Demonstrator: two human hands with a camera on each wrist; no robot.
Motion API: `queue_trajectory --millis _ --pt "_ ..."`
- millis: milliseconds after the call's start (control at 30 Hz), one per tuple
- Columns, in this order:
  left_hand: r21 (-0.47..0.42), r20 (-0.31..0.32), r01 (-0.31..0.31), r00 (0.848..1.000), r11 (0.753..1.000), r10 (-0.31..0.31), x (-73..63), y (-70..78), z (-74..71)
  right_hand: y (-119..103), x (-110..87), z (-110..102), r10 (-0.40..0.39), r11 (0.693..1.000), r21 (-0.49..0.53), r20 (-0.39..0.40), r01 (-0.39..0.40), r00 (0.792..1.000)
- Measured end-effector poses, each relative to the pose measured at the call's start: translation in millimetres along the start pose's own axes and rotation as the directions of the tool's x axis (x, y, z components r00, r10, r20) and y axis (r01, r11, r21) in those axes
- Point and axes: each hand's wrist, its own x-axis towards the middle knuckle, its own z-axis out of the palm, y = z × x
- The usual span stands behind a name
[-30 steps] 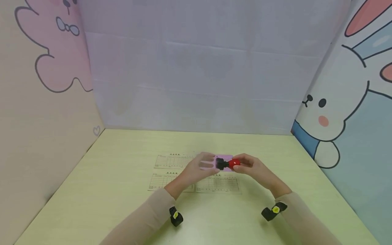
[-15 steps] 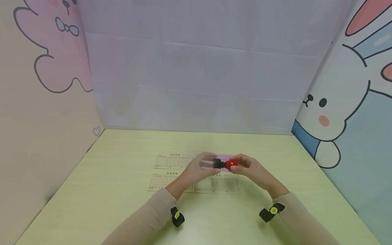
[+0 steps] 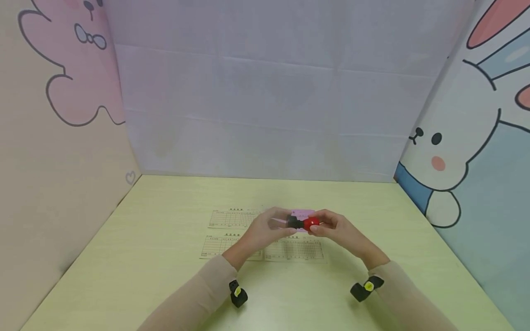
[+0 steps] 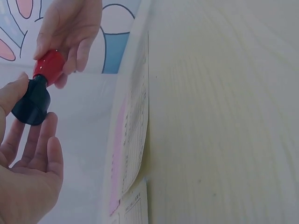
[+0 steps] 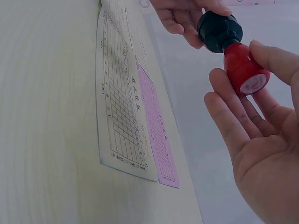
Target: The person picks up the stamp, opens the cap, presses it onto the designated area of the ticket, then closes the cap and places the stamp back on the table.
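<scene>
A hand stamp with a black end and a rounded red end is held in the air between both hands. My left hand (image 3: 263,230) pinches the black end (image 4: 32,103) between thumb and fingers. From the other side, my right hand (image 3: 345,233) grips the red end (image 5: 241,67) with thumb and fingertips. A pale round face with a pink print (image 5: 253,84) shows on the tip of the red end in the right wrist view. Below the stamp lies a pink printed slip (image 3: 303,213), partly hidden by the hands.
White printed slips (image 3: 294,251) lie in rows on the pale yellow table (image 3: 174,207), under and left of the hands. A plain light wall (image 3: 265,115) stands behind the table. Side panels carry a pink cartoon figure (image 3: 78,73) and a white rabbit (image 3: 455,138).
The stamp and my right hand have shifted slightly left. My left hand stays almost in place, and both hands keep their hold.
</scene>
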Motion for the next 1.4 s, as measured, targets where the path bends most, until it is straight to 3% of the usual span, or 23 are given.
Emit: queue_trajectory --millis 600,1133,1400 --pt "0.007 0.017 0.008 1.0 1.0 -0.008 -0.8 0.2 -5.3 -3.8 0.1 1.0 -0.026 0.998 -0.061 0.019 0.027 0.999" --pt "0.024 -0.042 0.011 0.999 1.0 -0.01 -1.0 -0.9 -3.9 -2.1 1.1 4.7 0.0 0.998 -0.055 -0.018 -0.001 1.0" --pt "0.034 -0.031 0.021 0.999 0.999 -0.02 -2.1 2.1 -6.1 -2.9 1.4 3.8 -0.004 0.999 -0.05 -0.008 0.003 1.0"
